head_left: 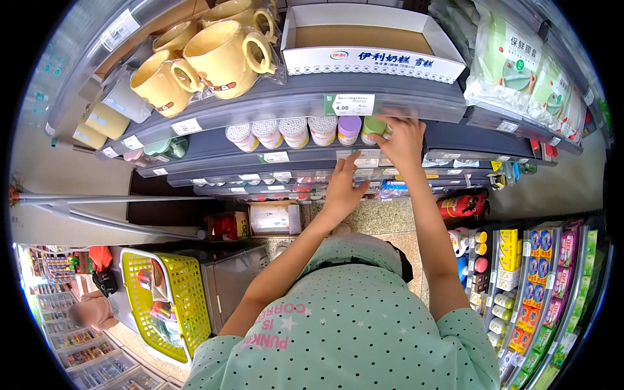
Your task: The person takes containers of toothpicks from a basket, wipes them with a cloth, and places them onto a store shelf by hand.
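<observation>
My right hand (401,140) reaches onto the second shelf, its fingers around a container with a green lid (372,127). Just left of it stands a container with a purple lid (349,129), followed by several white-topped tubs (294,132) in a row. My left hand (345,188) is lower, near the front edge of the shelf (312,155), with its fingers apart and nothing visible in them. The upper shelf's edge is directly above my right hand.
Yellow mugs (224,58), a white tray box (374,62) and green packets (513,55) fill the top shelf. A yellow-green basket (133,299) is at lower left, a fire extinguisher (463,205) at right. Another person (94,312) is far left.
</observation>
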A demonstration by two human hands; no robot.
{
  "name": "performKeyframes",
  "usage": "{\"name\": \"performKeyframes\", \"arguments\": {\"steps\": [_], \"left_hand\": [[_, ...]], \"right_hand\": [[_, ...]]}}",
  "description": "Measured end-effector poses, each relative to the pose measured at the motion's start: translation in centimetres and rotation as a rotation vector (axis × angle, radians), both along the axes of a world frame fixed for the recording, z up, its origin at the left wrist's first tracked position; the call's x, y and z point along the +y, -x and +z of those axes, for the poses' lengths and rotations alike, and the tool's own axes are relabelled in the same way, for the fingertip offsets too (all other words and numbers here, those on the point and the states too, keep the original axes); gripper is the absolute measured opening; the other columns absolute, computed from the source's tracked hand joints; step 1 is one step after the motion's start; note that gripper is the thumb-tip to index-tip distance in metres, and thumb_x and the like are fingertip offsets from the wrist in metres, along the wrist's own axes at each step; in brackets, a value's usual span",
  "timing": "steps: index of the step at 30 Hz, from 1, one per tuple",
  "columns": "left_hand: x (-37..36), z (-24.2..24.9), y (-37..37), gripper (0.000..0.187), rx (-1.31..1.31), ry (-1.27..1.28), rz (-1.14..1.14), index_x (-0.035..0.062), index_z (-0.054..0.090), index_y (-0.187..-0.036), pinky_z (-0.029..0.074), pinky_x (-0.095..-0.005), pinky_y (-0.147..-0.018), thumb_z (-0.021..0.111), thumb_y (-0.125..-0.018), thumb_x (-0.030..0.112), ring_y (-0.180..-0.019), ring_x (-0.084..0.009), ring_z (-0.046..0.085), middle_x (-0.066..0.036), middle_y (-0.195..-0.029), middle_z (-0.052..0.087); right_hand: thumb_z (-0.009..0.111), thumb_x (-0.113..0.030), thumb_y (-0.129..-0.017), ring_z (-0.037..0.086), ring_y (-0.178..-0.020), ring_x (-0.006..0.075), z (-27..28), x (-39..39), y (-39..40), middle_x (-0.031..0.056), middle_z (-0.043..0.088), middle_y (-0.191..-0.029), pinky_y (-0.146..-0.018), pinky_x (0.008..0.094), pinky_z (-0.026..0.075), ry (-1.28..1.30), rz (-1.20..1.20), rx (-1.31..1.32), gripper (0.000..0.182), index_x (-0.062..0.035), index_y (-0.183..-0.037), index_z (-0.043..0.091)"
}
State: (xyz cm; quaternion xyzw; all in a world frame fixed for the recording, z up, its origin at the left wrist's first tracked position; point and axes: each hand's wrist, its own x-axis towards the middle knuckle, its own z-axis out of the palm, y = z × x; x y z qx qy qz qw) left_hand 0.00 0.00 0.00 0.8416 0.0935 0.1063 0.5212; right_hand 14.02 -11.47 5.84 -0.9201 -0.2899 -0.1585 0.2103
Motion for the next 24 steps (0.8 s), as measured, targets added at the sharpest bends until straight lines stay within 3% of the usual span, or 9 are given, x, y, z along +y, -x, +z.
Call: {"name": "performKeyframes", "arguments": {"steps": [5,11,14,17,20,23,24], "left_hand": [[0.1,0.3,0.4,0.068,-0.024,0.02,0.004,0.0083,0.047,-0.145,0.051,-0.0329,-0.067,0.076,-0.083,0.009,-0.078,-0.0206,0.058,-0.012,-0.113,0.057],[1.5,4.2,2.9,0.065,-0.024,0.121,0.017,0.0092,0.049,-0.143,0.049,-0.0287,-0.065,0.076,-0.084,0.009,-0.08,-0.0163,0.057,-0.01,-0.111,0.057],[2.5,5.4,4.3,0.063,-0.043,0.12,0.019,0.0088,0.05,-0.142,0.048,-0.0277,-0.064,0.074,-0.085,0.006,-0.081,-0.0153,0.056,-0.008,-0.11,0.057],[3.4,7.1,6.0,0.06,-0.023,0.162,0.044,0.0081,0.052,-0.14,0.048,-0.0282,-0.065,0.073,-0.083,0.003,-0.081,-0.0151,0.057,-0.007,-0.111,0.058],[4.8,7.6,7.7,0.055,-0.133,0.117,0.061,0.0062,0.057,-0.134,0.048,-0.0286,-0.067,0.072,-0.081,-0.001,-0.082,-0.0152,0.057,-0.006,-0.108,0.061],[6.5,8.6,9.6,0.047,-0.144,0.139,0.102,0.0031,0.061,-0.125,0.049,-0.0289,-0.07,0.071,-0.079,-0.003,-0.083,-0.016,0.06,-0.007,-0.102,0.065],[7.1,8.5,10.7,0.035,-0.126,0.123,0.158,-0.0001,0.065,-0.115,0.051,-0.0297,-0.072,0.07,-0.08,-0.004,-0.082,-0.0162,0.063,-0.009,-0.093,0.069]], "right_hand": [[0.086,-0.034,-0.069,0.056,-0.113,0.0281,0.6,-0.7,1.0,0.0004,0.074,-0.11,-0.092,0.0446,0.039,-0.174,-0.012,-0.106,0.042,-0.0178,-0.107,0.077],[0.083,-0.022,-0.075,0.055,-0.097,0.0262,0.8,-1.0,4.5,0.0006,0.073,-0.101,-0.085,0.0388,0.04,-0.539,0.027,-0.083,0.025,-0.0142,-0.098,0.076],[0.08,-0.018,-0.08,0.055,-0.092,0.0252,1.4,-0.2,7.3,0.0009,0.072,-0.092,-0.082,0.0381,0.041,-0.579,0.08,0.043,0.013,-0.0112,-0.088,0.074],[0.079,-0.017,-0.082,0.054,-0.081,0.0228,2.1,2.2,10.2,0.0006,0.065,-0.076,-0.079,0.0381,0.039,-0.626,0.165,0.102,0.016,-0.0084,-0.076,0.067],[0.078,-0.016,-0.082,0.052,-0.066,0.0191,3.0,4.6,12.7,-0.0001,0.056,-0.064,-0.076,0.037,0.036,-0.634,0.287,0.219,0.023,-0.0085,-0.07,0.061],[0.078,-0.015,-0.083,0.05,-0.061,0.0177,4.0,7.3,14.3,-0.0007,0.056,-0.062,-0.076,0.036,0.035,-0.603,0.413,0.226,0.02,-0.0104,-0.07,0.063],[0.078,-0.009,-0.08,0.05,-0.064,0.0173,4.7,8.3,15.5,0.0016,0.056,-0.063,-0.071,0.034,0.037,-0.59,0.437,0.226,0.016,-0.0068,-0.071,0.064]]}}
